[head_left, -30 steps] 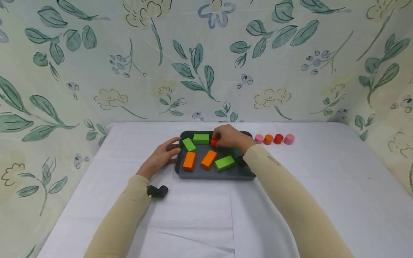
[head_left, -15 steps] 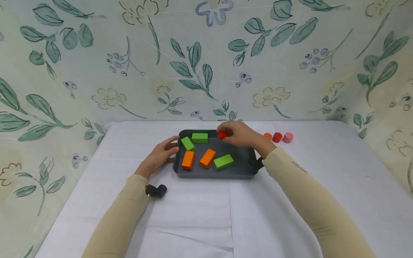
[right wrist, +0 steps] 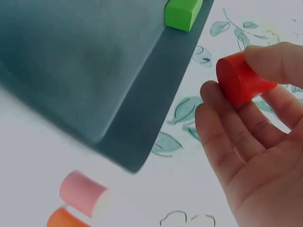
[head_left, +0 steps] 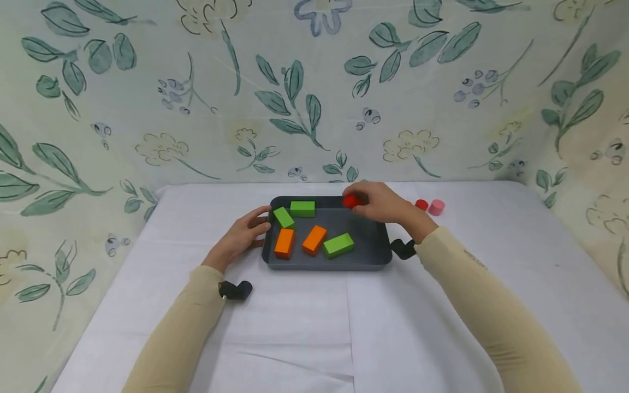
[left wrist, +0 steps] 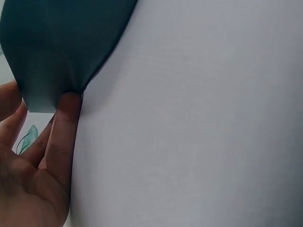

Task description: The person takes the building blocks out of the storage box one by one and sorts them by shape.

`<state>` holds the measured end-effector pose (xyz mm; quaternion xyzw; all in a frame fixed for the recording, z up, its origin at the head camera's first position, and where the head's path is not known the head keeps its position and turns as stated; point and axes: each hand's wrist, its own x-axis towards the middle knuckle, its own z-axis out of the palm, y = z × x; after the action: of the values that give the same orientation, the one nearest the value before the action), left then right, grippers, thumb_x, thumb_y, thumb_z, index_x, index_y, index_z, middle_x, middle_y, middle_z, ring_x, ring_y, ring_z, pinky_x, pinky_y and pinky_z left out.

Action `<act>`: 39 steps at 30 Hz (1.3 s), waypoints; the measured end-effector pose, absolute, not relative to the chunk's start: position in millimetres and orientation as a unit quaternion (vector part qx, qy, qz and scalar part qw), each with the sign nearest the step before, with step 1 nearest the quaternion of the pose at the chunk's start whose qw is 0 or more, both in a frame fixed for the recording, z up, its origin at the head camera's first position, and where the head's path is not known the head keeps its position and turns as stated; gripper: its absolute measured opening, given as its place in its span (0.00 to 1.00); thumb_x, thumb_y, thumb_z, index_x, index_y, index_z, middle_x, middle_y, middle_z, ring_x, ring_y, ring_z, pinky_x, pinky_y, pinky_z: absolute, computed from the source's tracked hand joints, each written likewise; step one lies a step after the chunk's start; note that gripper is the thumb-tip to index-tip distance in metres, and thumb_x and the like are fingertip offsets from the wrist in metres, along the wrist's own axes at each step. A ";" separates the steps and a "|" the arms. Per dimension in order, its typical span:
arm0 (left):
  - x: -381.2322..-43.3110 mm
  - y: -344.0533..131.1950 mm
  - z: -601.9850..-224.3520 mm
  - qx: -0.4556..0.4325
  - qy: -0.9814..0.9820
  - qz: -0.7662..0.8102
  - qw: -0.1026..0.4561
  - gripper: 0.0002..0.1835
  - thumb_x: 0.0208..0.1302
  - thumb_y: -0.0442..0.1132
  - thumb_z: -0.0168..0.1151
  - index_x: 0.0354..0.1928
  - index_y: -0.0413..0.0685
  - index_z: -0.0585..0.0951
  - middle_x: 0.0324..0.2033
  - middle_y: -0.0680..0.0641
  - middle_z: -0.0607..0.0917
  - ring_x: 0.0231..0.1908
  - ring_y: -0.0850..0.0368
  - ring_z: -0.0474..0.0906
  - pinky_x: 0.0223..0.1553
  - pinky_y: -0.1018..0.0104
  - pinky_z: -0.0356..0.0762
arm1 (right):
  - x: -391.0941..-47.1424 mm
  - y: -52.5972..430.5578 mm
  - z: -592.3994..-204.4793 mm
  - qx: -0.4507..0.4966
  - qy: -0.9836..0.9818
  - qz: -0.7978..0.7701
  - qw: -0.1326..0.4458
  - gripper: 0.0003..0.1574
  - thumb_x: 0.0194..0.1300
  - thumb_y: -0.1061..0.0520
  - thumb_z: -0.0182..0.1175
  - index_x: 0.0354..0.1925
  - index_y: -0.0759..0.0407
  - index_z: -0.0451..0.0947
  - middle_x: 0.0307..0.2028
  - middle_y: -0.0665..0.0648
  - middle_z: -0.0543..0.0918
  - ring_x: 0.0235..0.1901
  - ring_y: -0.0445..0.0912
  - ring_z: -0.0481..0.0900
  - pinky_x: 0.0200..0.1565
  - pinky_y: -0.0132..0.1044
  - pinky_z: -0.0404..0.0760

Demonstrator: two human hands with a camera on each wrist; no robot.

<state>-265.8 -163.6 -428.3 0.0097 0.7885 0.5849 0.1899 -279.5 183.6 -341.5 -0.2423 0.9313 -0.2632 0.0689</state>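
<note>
A red cylinder block (head_left: 351, 201) is pinched between the thumb and fingers of my right hand (head_left: 380, 204). It overlaps the back right part of the dark grey tray (head_left: 366, 234) in the head view. The right wrist view shows the cylinder (right wrist: 236, 79) with its flat round end turned left, beyond the tray's rim. My left hand (head_left: 239, 236) rests spread fingers against the tray's left wall. In the left wrist view, fingertips touch the outer wall of the tray (left wrist: 61, 47). Inside the tray lie green blocks (head_left: 339, 245) and orange blocks (head_left: 314, 240).
Right of the tray, a red cylinder (head_left: 421, 204) and a pink cylinder (head_left: 436, 207) stand on the white cloth (head_left: 304, 322). In the right wrist view, another pink cylinder (right wrist: 83, 193) and an orange cylinder (right wrist: 68, 219) are near the tray's corner. A floral backdrop (head_left: 314, 109) rises behind.
My right hand has moved right along the tray's back edge, carrying the red cylinder away from the green block. The left hand stays at the tray's left side.
</note>
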 end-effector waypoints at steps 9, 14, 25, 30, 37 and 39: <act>-264.4 -168.8 -428.4 0.023 0.783 0.590 0.195 0.31 0.75 0.41 0.53 0.76 0.66 0.58 0.76 0.40 0.60 0.72 0.40 0.63 0.66 0.45 0.74 | -257.9 224.2 -338.5 -0.224 0.939 -0.259 0.037 0.24 0.65 0.64 0.60 0.60 0.61 0.74 0.54 0.63 0.81 0.53 0.58 0.81 0.55 0.54 0.84; -264.0 -169.2 -427.4 0.025 0.785 0.587 0.197 0.31 0.75 0.41 0.52 0.76 0.67 0.58 0.76 0.40 0.59 0.73 0.40 0.62 0.67 0.45 0.73 | -240.6 257.8 -333.8 -0.189 0.948 -0.257 0.014 0.25 0.65 0.64 0.62 0.60 0.62 0.74 0.53 0.65 0.81 0.52 0.58 0.79 0.55 0.57 0.83; -261.9 -169.6 -425.8 0.025 0.789 0.581 0.197 0.31 0.75 0.41 0.53 0.76 0.67 0.58 0.76 0.40 0.60 0.72 0.40 0.63 0.67 0.44 0.73 | -215.9 345.2 -336.9 -0.071 0.967 -0.242 -0.018 0.30 0.67 0.60 0.61 0.65 0.61 0.68 0.58 0.69 0.74 0.56 0.65 0.72 0.51 0.59 0.84; -261.9 -168.3 -426.2 0.025 0.790 0.579 0.201 0.31 0.75 0.42 0.53 0.76 0.67 0.58 0.76 0.40 0.60 0.72 0.40 0.63 0.67 0.45 0.73 | -220.4 376.8 -353.0 -0.018 0.967 -0.250 -0.033 0.31 0.67 0.60 0.60 0.66 0.62 0.66 0.59 0.72 0.71 0.57 0.69 0.68 0.49 0.62 0.83; -261.6 -167.5 -426.6 0.014 0.794 0.574 0.200 0.32 0.76 0.42 0.52 0.77 0.68 0.56 0.77 0.41 0.58 0.73 0.41 0.61 0.68 0.44 0.71 | -241.3 393.6 -375.2 0.049 0.959 -0.279 -0.013 0.33 0.69 0.58 0.58 0.68 0.67 0.62 0.62 0.75 0.67 0.59 0.71 0.64 0.57 0.68 0.76; -261.7 -166.6 -426.7 0.016 0.793 0.576 0.201 0.32 0.76 0.42 0.52 0.77 0.68 0.56 0.77 0.41 0.58 0.73 0.41 0.61 0.68 0.44 0.71 | -246.1 393.1 -379.2 0.065 0.956 -0.287 -0.005 0.32 0.70 0.59 0.56 0.68 0.67 0.61 0.63 0.75 0.66 0.60 0.71 0.64 0.59 0.68 0.75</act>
<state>-261.7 -166.6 -426.7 0.0156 0.7926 0.5755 0.2008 -246.1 393.1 -379.2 0.0651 0.9558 -0.2868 -0.0052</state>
